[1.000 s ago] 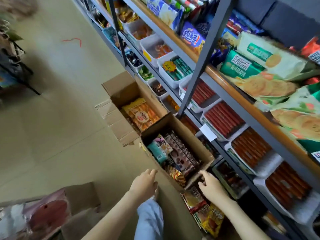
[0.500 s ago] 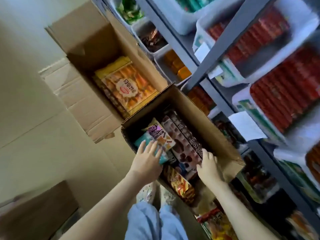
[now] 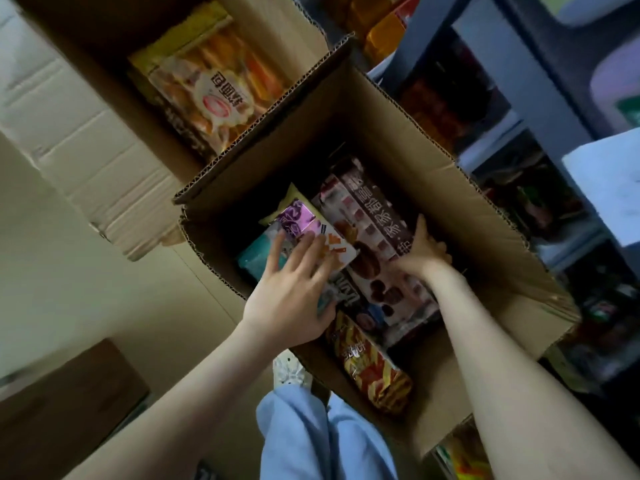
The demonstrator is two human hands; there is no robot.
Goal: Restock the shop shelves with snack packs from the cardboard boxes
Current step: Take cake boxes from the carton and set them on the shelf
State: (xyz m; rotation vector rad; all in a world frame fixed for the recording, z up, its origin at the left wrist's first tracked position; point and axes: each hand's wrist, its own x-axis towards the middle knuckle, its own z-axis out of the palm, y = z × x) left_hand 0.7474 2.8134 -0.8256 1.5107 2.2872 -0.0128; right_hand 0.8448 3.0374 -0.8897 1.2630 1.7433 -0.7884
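An open cardboard box (image 3: 433, 140) on the floor holds several snack packs. My left hand (image 3: 294, 292) lies with spread, straight fingers on a purple-and-white pack (image 3: 301, 220) and a teal pack (image 3: 256, 258) beside it. My right hand (image 3: 422, 251) reaches deeper into the box, its fingers curled round the right edge of a long brown chocolate snack pack (image 3: 374, 216). A red-and-yellow striped pack (image 3: 370, 368) sits at the box's near end.
A second open box (image 3: 294, 26) behind holds orange snack packs (image 3: 214, 91). Dark shelves with a grey upright (image 3: 426, 39) and a white price tag (image 3: 609, 181) stand on the right. My blue-trousered leg (image 3: 311, 438) is below; another box (image 3: 69, 393) sits at bottom left.
I have leaned down close over the near box. Both hands moved from its near rim into it; the left settled on the top packs, the right closed on the brown pack.
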